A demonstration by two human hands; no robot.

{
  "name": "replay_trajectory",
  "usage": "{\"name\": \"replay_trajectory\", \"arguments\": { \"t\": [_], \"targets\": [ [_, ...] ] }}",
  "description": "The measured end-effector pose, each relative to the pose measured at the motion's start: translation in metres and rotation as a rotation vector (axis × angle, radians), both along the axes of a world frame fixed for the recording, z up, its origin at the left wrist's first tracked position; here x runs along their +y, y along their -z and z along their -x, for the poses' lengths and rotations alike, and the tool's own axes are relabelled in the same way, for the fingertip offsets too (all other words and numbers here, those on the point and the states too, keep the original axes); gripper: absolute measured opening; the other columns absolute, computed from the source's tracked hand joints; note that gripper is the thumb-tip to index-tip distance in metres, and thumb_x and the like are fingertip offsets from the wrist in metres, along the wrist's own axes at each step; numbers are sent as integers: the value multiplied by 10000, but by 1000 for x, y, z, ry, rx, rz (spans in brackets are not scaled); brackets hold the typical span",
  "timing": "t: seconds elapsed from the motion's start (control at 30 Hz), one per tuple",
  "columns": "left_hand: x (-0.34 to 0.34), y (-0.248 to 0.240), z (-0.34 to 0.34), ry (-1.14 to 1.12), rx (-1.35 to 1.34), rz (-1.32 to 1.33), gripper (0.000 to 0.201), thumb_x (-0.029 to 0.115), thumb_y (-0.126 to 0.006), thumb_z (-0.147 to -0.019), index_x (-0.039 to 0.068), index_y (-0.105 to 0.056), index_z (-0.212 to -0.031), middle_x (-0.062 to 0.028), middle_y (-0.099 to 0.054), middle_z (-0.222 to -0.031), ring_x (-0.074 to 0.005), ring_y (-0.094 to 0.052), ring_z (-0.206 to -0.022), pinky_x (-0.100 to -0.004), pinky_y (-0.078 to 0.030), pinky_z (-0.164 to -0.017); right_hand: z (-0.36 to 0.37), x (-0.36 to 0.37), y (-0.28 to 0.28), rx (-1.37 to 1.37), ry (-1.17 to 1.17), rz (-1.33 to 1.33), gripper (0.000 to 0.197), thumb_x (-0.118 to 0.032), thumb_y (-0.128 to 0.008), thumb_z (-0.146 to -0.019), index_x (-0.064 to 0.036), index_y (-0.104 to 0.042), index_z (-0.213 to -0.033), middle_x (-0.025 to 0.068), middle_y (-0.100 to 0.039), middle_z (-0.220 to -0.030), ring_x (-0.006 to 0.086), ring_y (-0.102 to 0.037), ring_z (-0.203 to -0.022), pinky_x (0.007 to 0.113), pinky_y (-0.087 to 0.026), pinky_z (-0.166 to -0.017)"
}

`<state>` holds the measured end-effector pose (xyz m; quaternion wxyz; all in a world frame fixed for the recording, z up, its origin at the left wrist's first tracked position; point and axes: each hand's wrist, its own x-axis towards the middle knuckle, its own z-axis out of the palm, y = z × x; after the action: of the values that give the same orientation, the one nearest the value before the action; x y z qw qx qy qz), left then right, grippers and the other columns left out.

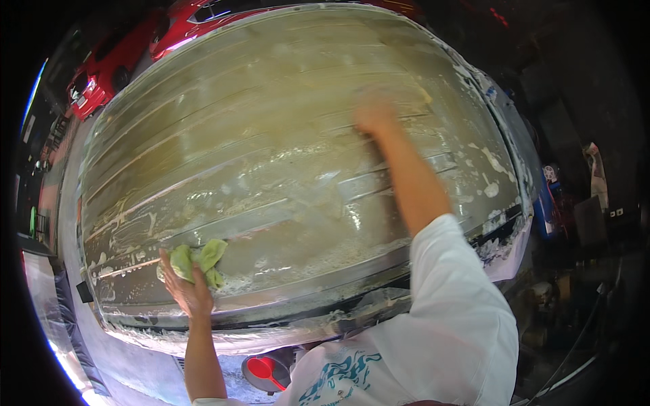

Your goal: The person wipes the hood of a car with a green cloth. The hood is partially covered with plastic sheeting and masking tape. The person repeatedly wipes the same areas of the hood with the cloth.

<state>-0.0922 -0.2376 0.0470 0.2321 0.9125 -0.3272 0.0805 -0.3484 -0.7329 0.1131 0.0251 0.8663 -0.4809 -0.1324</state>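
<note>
Under both arms spreads a wide, wet, ribbed vehicle roof point(264, 179), coated with soapy water and patches of foam. At its near left, my left hand point(188, 287) grips a crumpled yellow-green cloth point(196, 260) between thumb and fingers, against the roof. My right arm reaches far across to the roof's far right part. There my right hand point(377, 114) is smeared by motion, low over the wet surface. Its fingers cannot be made out, nor whether anything is under them.
Thick suds line the roof's near edge point(271, 325). Below that edge, near my body, a red dipper point(263, 369) rests at a dark round container point(247, 382). Red cars point(95, 84) are parked beyond the roof at the far left. Dark clutter lies on the right.
</note>
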Motion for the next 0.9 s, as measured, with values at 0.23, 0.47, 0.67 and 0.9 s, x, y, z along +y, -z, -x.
{"name": "replay_trajectory", "arguments": {
  "t": [0.23, 0.47, 0.67, 0.9],
  "targets": [
    [4, 5, 0, 2, -1, 68, 835, 280, -634, -977, 104, -228, -1685, -250, -419, -1625, -471, -401, -1470, -555, -261, -1236, 67, -24, 39, -273, -106, 204, 447, -184, -524, -998, -16, -607, -1405, 247, -612, -1445, 411, -592, -1331, 539, -482, -1103],
    [-12, 2, 3, 25, 8, 41, 821, 291, -636, -973, 104, -258, -1677, -248, -443, -1600, -474, -406, -1456, -555, -273, -1225, 53, 18, 15, -458, -27, 232, 373, -278, -493, -1039, -68, -720, -1245, 216, -680, -1332, 388, -593, -1320, 503, -497, -1096],
    [4, 3, 3, -9, 39, 100, 773, 251, -627, -988, 117, -289, -1671, -259, -459, -1589, -465, -432, -1453, -539, -299, -1214, 85, -22, 50, -467, -3, 56, 462, -187, -473, -1006, -104, -614, -1439, 216, -539, -1527, 395, -478, -1440, 521, -419, -1182],
    [-19, 6, 4, 27, 1, 48, 805, 260, -633, -962, 97, -280, -1667, -250, -436, -1606, -474, -422, -1448, -555, -279, -1224, 69, 0, 55, -727, 86, 267, 479, -236, -441, -1042, -9, -585, -1439, 206, -598, -1443, 409, -481, -1419, 499, -361, -1221]
  ]
}}
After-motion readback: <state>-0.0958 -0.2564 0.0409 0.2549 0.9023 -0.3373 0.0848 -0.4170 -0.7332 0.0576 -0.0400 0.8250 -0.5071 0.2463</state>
